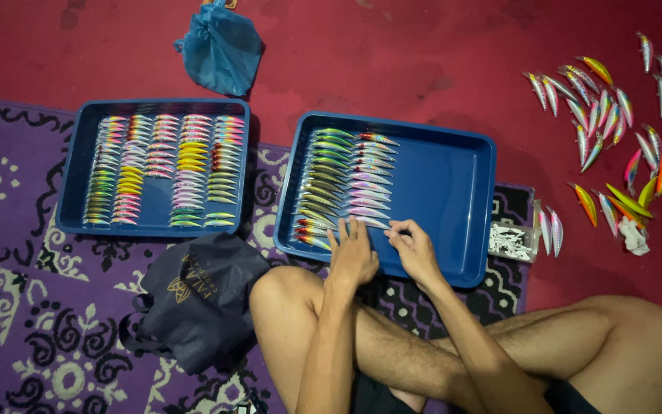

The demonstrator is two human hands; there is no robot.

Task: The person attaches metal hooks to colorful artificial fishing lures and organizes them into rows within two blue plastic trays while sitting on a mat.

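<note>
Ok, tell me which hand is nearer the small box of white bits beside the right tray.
Right. The right hand rests inside the right tray near its front edge, closer to the small box of white bits. The left hand lies further left, on the lure rows.

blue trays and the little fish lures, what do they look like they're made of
Near blue tray: looks like moulded plastic, smooth with a slight sheen, rounded corners and raised rim. Far blue tray looks the same. Fishing lures: probably hard plastic with glossy painted, partly iridescent finish; too small to be sure. Left hand and right hand rest on the bottom rows.
</note>
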